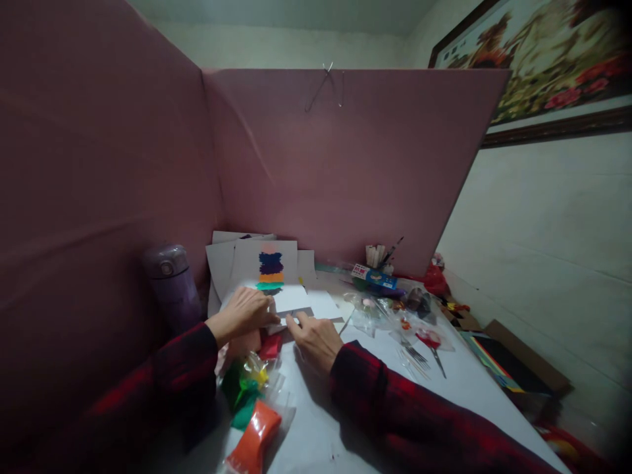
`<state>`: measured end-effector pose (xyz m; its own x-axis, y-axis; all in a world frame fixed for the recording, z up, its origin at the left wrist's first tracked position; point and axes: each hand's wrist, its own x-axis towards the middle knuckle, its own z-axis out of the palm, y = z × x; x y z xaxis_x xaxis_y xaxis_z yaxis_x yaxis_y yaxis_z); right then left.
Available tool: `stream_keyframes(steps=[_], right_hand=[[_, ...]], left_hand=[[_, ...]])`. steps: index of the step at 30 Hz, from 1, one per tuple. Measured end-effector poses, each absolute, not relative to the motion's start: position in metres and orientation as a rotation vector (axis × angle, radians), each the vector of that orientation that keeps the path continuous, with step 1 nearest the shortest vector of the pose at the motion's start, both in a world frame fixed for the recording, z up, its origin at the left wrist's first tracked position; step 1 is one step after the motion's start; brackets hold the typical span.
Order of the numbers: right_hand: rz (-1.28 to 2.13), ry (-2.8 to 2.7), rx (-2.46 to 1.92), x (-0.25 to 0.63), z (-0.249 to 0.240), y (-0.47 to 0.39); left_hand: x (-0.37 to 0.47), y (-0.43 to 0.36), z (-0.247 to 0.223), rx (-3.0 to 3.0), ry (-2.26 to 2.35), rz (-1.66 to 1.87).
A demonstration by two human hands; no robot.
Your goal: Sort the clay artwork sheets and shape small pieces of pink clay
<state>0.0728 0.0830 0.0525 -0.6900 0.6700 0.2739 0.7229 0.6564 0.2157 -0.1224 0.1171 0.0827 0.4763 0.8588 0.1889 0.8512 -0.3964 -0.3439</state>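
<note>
Our left hand (247, 313) and right hand (316, 336) are resting close together on the near side of the painted sheet (271, 263), which is serving as our landmark. From the head view, we are seeing a narrow grey strip (302, 311) lying nearer to us than that sheet and slightly to its right. Its long axis is running roughly from left to right, across our line of sight. Relative to our hands, it is lying at the left fingertips and just beyond the right ones, so neither hand is clearly nearer.

Our left fingers are curling downward, partly closed, by the strip's left end; our right hand is half open, its fingertips bending down at the near edge. Both are appearing to touch the strip, but we are not able to tell whether either is pinching it or only pressing on it. Nearer to us than the painted sheet, a red packet (270, 347) and an orange packet (257, 434) are lying below the left hand.
</note>
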Motion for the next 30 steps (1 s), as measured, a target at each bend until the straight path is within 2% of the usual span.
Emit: stream_keyframes(steps=[10,19,30], right_hand=[[-0.317,-2.695,-1.418,0.141,0.075,0.045],[-0.259,-2.593,-1.646,0.164,0.058,0.06],[-0.312,-2.541,-1.688,0.161,0.043,0.083]], left_hand=[[-0.099,0.108,0.072,-2.396,-1.358,0.023],[-0.079,0.11,0.058,-2.323,-1.377,0.036],[-0.087,0.122,0.084,-2.23,-1.534,0.004]])
